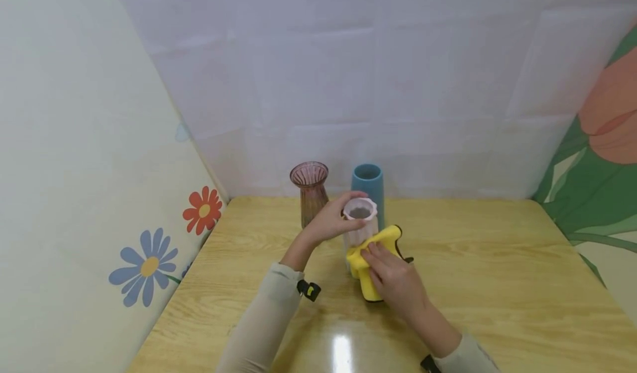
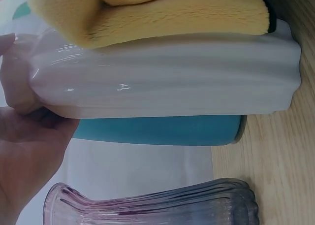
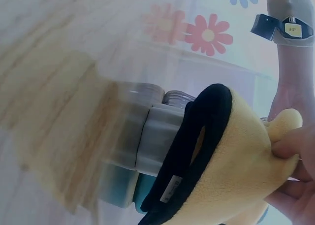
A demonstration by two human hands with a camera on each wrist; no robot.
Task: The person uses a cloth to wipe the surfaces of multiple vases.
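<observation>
A pale pinkish-white ribbed vase (image 2: 162, 82) stands upright on the table. My left hand (image 1: 332, 218) grips it around its neck, thumb on the near side and fingers on the far side. My right hand (image 1: 398, 276) pinches a yellow cloth (image 1: 365, 262) with dark edging, and the cloth lies against the vase's side. In the right wrist view the bunched cloth (image 3: 236, 161) hangs from the fingers, with a small white label on its dark edge. Part of the vase's front is hidden behind the cloth.
Close behind the held vase is a tall blue vase (image 1: 378, 190). A purple-pink glass vase (image 1: 311, 193) with a flared rim stands to the left. The wooden table (image 1: 473, 251) meets a white sheet (image 1: 423, 85) at the back and flower-painted panels at both sides.
</observation>
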